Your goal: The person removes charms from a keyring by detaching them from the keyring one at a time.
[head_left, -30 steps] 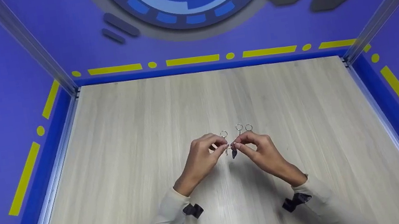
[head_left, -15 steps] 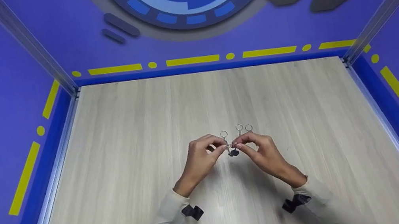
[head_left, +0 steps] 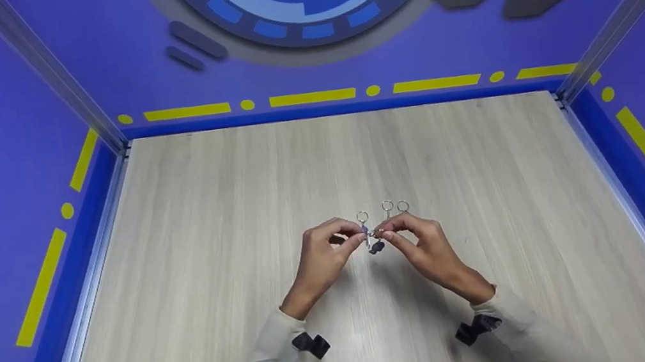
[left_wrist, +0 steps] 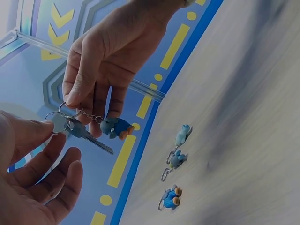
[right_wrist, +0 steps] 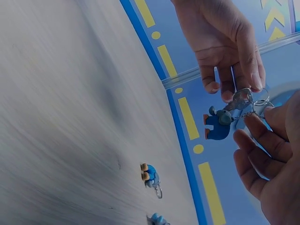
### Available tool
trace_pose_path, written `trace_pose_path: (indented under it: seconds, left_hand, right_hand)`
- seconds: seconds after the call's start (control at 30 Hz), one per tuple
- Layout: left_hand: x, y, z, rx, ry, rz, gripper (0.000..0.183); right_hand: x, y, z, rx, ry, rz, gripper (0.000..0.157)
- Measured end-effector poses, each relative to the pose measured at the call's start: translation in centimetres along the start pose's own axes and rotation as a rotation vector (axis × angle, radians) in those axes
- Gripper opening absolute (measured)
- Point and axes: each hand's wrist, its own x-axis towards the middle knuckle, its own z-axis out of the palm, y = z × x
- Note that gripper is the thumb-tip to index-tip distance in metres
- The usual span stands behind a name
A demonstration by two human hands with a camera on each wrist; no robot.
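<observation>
Close together over the table, both hands work on a key and a keychain. Thumb and index finger of my left hand (head_left: pixel 329 254) pinch a metal ring (left_wrist: pixel 56 111) with a silver key (left_wrist: pixel 84 132) on it, pointing away from the fingertips. My right hand (head_left: pixel 429 249) pinches the ring end of an elephant keychain, right against the left fingertips. From its short chain hangs a small blue elephant figure (right_wrist: pixel 218 127) with orange feet. The fingertips partly cover where the rings meet.
Several similar keychains lie on the wooden table (head_left: pixel 225 222) just beyond the hands: a pale blue figure (left_wrist: pixel 182 136), a grey-blue elephant (left_wrist: pixel 177 160) and a blue one with orange feet (left_wrist: pixel 171 198). Blue-purple walls (head_left: pixel 84 63) enclose the back and sides.
The key and the elephant figure have turned between the fingers. My left hand has shifted slightly left, uncovering more of the keychain lying behind it; the right hand stays nearly still.
</observation>
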Motion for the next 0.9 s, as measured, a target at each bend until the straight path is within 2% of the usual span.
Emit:
trace_pose_path:
  seconds: [0.27, 0.53, 0.8, 0.9]
  left_hand:
    - [0.05, -0.07, 0.2, 0.032, -0.094, -0.037, 0.003]
    - [0.43, 0.28, 0.47, 0.054, -0.172, -0.032, 0.003]
    - [0.56, 0.35, 0.66, 0.047, -0.201, -0.084, 0.006]
    - [0.58, 0.35, 0.67, 0.048, -0.204, -0.082, 0.006]
  right_hand:
    - [-0.13, 0.13, -0.22, 0.02, 0.001, 0.028, 0.013]
    - [-0.22, -0.03, -0.33, -0.114, -0.017, -0.067, 0.019]
    - [-0.23, -0.13, -0.43, -0.158, -0.046, -0.137, 0.019]
    - [-0.22, -0.14, -0.48, -0.161, -0.051, -0.15, 0.019]
